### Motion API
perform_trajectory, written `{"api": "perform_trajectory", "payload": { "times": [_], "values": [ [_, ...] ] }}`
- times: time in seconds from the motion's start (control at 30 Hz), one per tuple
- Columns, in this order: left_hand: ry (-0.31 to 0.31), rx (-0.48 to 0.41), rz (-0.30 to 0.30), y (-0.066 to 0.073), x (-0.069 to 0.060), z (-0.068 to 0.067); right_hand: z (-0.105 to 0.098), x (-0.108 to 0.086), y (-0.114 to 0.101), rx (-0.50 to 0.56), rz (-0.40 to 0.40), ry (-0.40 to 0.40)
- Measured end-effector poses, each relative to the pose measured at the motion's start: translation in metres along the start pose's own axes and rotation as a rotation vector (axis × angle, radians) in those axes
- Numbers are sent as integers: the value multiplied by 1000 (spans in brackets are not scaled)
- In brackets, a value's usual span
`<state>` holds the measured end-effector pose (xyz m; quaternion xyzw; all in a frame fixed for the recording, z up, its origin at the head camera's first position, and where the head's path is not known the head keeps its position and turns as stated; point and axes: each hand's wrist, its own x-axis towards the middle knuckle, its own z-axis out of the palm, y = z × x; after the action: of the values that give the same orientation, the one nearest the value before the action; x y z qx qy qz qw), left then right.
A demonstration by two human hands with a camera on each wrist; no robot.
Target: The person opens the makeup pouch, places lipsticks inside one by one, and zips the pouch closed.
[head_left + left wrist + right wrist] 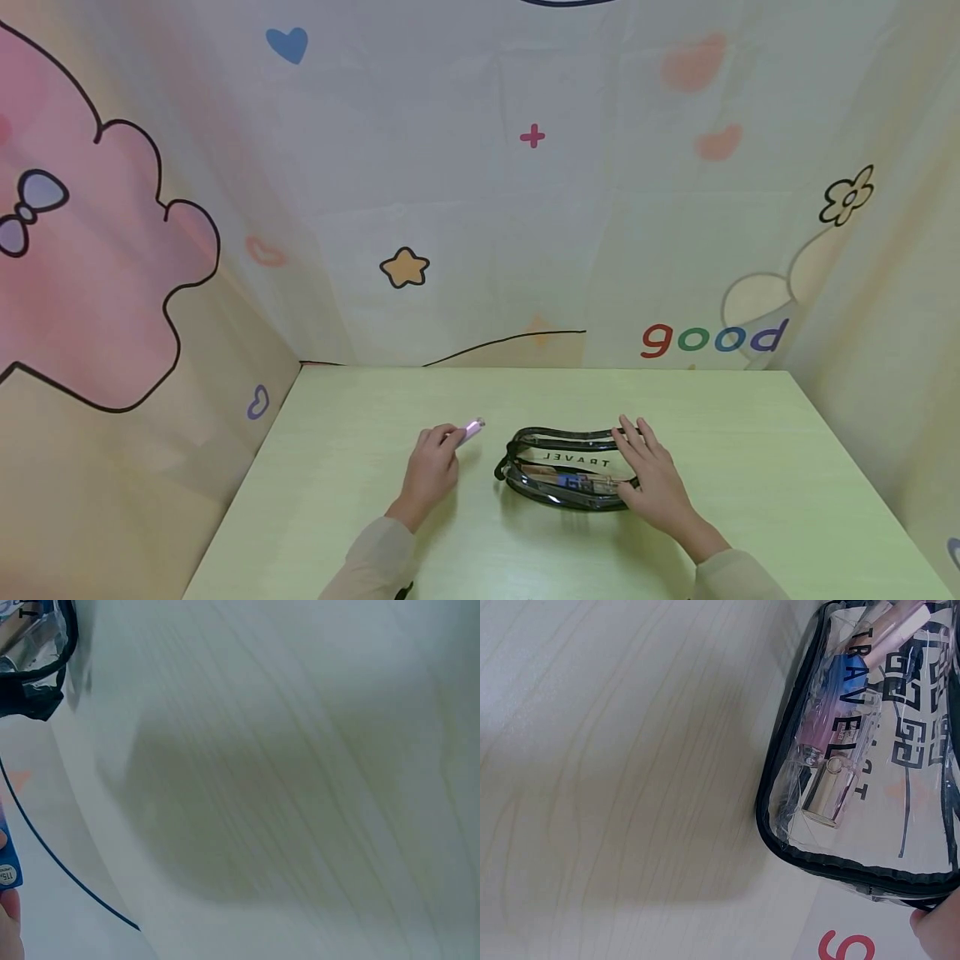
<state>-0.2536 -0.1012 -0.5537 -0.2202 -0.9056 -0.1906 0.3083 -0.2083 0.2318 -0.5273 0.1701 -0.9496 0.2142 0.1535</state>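
Observation:
My left hand (433, 467) pinches a slim, small tube (470, 431) that looks lilac with a shiny tip in the head view. In the left wrist view, the tube's blue end (9, 862) carries a round white label, and only a bit of the hand shows. To its right on the table stands a clear pouch (577, 443) with black edging and the word TRAVEL. Against the pouch's right end rests my right hand (658, 487), fingers fairly straight and spread from the thumb. Inside the pouch lie several slim cosmetic tubes (829, 791), one partly blue and pink.
The pale wood-grain table (360, 400) reaches back to a printed cloth backdrop (480, 200). Coloured letters reading "good" (715, 337) are on the cloth behind the pouch. More patterned cloth (90, 467) hangs along the left side.

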Motion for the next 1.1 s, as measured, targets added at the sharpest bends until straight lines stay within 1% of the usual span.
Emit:
{"api": "perform_trajectory", "payload": {
  "times": [0.2,0.4,0.53,0.8,1.0,1.1],
  "values": [
    [10,-5,17,8,6,-3,0,0,-1,-6,-14,19],
    [37,-13,65,16,13,-6,-1,0,-1,-5,-9,14],
    [38,-18,80,22,18,-9,0,0,-1,-6,-3,6],
    [49,-58,107,34,27,-17,1,0,0,-4,-8,14],
    [45,-71,130,44,33,-19,0,0,0,-8,-4,14],
    [48,-74,152,49,35,-20,0,0,-1,-10,0,13]
  ]
}}
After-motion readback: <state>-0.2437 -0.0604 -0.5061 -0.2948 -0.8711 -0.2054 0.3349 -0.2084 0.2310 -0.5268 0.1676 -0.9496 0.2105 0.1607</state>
